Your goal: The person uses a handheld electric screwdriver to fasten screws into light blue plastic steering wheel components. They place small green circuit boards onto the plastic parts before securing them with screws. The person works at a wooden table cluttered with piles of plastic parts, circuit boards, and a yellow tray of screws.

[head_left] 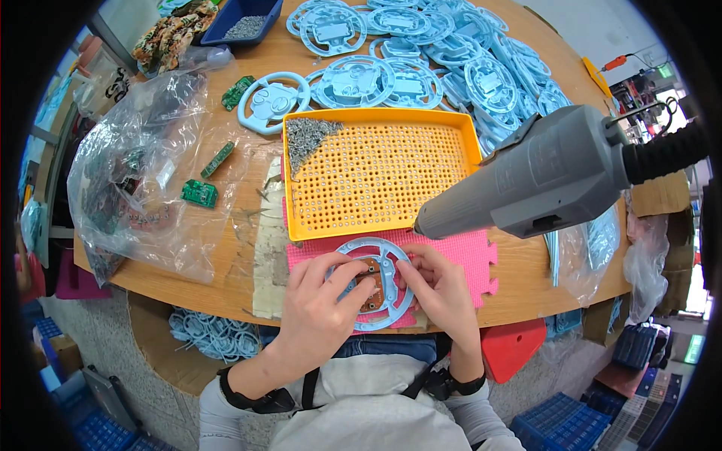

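Note:
A light blue plastic toy steering wheel [363,325] lies on the pink foam mat [475,272] in front of me, its inner side facing up. Inside its centre sits a brown circuit board [370,302]. My left hand [320,301] reaches over the wheel from the left, its bent fingers and thumb closed at the board. The right side of the rim is pinched by my right hand [438,289], with part of the grip hidden behind the fingers. Just beyond the hands, a grey electric screwdriver [519,177] slants down with its tip near the tray's front right corner.
Past the wheel stands a yellow perforated tray [383,234] with screws [310,139] heaped in its far left corner. Blue wheel parts [451,49] pile up behind. On the left lie green circuit boards [199,193] and a clear plastic bag [173,240]. A blue bin [213,34] holds small metal parts.

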`<state>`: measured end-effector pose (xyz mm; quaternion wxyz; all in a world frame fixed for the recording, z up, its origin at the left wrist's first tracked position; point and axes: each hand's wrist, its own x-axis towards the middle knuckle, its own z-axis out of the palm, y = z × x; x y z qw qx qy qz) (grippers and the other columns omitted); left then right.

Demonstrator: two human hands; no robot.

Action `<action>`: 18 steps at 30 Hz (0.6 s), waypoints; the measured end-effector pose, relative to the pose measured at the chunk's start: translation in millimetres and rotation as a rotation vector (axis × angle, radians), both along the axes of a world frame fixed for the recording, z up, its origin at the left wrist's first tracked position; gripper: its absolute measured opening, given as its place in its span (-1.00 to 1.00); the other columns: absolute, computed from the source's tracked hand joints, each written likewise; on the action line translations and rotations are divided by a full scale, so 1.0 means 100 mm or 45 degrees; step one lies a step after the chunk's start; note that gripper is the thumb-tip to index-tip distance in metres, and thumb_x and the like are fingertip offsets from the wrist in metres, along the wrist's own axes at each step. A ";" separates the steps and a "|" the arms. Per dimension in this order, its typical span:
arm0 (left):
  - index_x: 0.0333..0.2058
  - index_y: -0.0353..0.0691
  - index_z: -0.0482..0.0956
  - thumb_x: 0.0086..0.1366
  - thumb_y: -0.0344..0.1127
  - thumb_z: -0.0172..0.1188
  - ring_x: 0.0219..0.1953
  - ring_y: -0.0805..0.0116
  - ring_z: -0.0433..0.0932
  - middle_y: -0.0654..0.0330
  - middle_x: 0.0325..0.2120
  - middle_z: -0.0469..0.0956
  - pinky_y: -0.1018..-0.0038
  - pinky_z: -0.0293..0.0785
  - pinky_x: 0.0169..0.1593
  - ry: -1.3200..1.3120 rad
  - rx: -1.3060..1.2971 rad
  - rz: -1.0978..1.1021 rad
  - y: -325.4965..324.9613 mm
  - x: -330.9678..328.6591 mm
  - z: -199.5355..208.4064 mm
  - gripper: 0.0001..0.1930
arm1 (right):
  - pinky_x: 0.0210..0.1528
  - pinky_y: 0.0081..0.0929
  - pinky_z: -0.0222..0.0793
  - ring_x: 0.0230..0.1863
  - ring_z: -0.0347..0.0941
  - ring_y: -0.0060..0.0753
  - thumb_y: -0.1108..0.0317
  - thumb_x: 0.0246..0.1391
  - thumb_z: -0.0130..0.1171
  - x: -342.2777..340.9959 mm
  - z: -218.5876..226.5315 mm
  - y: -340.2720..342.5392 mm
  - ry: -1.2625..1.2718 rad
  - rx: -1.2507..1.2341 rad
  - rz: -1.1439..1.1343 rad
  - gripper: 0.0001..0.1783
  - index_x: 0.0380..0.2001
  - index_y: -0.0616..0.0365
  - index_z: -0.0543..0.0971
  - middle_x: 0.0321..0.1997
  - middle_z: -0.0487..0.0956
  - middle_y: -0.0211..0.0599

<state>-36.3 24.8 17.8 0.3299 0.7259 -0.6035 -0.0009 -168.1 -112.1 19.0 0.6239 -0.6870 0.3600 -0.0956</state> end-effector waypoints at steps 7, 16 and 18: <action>-0.31 -0.20 0.59 -0.06 -0.14 0.33 -0.11 0.25 0.43 0.27 -0.23 0.51 0.29 0.31 -0.05 0.015 0.091 -0.082 0.02 0.03 0.07 -0.65 | -0.59 -0.75 0.30 -0.52 0.41 -0.75 0.43 0.15 0.11 0.00 -0.05 -0.01 -0.006 -0.068 0.042 -0.75 -0.13 0.33 0.47 -0.50 0.52 -0.40; -0.30 -0.21 0.61 -0.13 -0.24 0.39 -0.04 0.14 0.41 0.24 -0.17 0.52 0.19 0.25 0.05 0.013 0.103 -0.027 0.05 -0.01 0.05 -0.64 | -0.34 -0.49 0.38 -0.44 0.49 -0.37 0.37 0.08 0.17 -0.27 0.27 -0.37 0.064 -0.769 0.119 -0.81 -0.25 0.21 0.57 -0.32 0.55 -0.17; -0.29 -0.22 0.60 -0.12 -0.25 0.38 -0.02 0.12 0.40 0.22 -0.16 0.51 0.17 0.24 0.06 -0.034 0.091 -0.022 0.05 -0.02 0.05 -0.64 | -0.37 -0.49 0.36 -0.41 0.49 -0.35 0.38 0.06 0.18 -0.53 0.29 -0.78 0.234 -0.777 -0.153 -0.84 -0.31 0.23 0.58 -0.35 0.55 -0.20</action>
